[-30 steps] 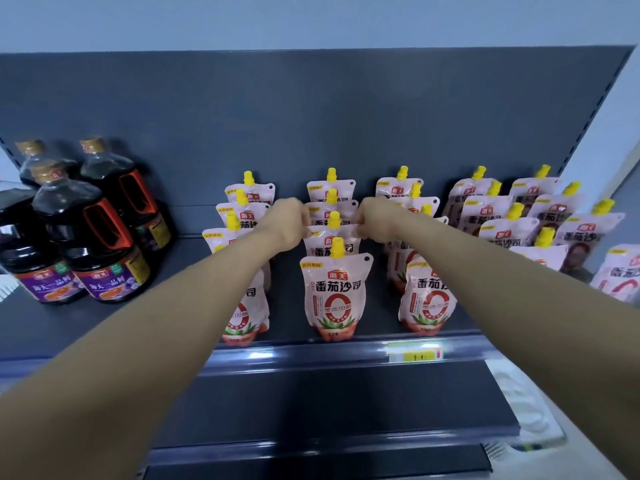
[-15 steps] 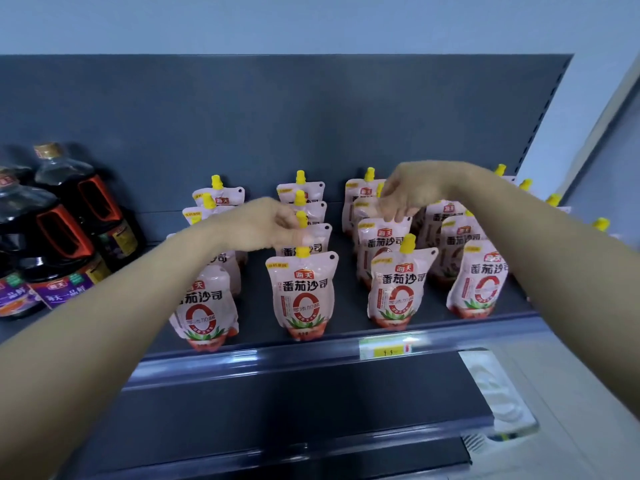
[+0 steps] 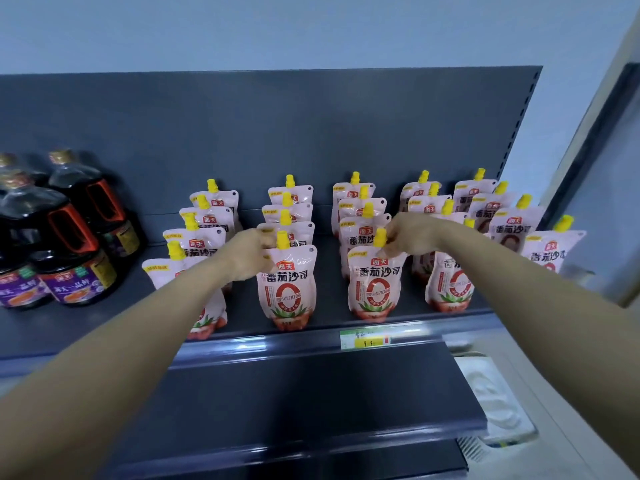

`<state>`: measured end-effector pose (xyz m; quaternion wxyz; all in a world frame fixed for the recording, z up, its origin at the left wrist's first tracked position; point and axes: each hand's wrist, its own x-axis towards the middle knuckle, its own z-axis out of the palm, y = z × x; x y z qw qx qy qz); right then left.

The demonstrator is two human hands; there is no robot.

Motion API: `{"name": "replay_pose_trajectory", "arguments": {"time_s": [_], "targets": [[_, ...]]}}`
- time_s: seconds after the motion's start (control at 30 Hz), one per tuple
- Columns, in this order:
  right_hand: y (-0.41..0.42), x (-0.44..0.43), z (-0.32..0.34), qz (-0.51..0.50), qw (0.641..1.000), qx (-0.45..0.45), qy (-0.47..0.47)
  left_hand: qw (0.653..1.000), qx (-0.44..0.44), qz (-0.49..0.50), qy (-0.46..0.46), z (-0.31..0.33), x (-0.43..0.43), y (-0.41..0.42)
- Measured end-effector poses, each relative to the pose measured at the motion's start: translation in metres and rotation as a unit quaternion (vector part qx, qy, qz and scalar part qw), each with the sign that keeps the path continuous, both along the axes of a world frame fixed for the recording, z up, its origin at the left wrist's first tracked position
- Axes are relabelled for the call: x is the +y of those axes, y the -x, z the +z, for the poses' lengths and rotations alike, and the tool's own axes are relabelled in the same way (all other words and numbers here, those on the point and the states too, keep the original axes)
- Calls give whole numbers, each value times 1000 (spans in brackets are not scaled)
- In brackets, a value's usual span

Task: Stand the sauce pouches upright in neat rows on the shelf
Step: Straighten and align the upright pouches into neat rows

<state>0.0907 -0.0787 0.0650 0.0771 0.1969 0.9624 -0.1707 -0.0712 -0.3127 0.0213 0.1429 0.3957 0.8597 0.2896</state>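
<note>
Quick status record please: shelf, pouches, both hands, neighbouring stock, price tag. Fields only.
shelf: dark grey shelf, pouches in five front-to-back rows
pouches: pink, yellow caps, all upright
left hand: left hand pinching the top of the second row's front pouch
right hand: right hand pinching the top of the third row's front pouch
neighbouring stock: dark sauce bottles at left
price tag: price tag on the shelf's front edge
</note>
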Motion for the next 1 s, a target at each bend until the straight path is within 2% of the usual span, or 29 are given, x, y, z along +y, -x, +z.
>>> {"name": "replay_pose_trajectory", "arguments": {"time_s": [0.13, 0.27, 0.47, 0.53, 0.67, 0.77, 1.0], "targets": [[0, -1, -4, -11, 1000, 10, 2, 999, -6, 33, -10, -2, 1, -3], [-2, -4, -8, -27, 999, 37, 4, 999, 29, 45, 7, -1, 2, -10], [-4, -9, -11, -45, 998, 52, 4, 975, 196, 68, -83, 24, 9, -33], [-5, -10, -11, -50, 998, 47, 0, 977, 185, 18, -104, 30, 23, -46], [-13, -8, -13, -67, 995, 77, -9, 988, 132, -66, -43, 24, 60, -66], [-18, -6, -13, -75, 992, 95, -33, 989, 124, -83, -2, 16, 79, -66], [-16, -5, -19, -83, 989, 120, -38, 984, 150, -90, -15, 6, 93, -61]]}}
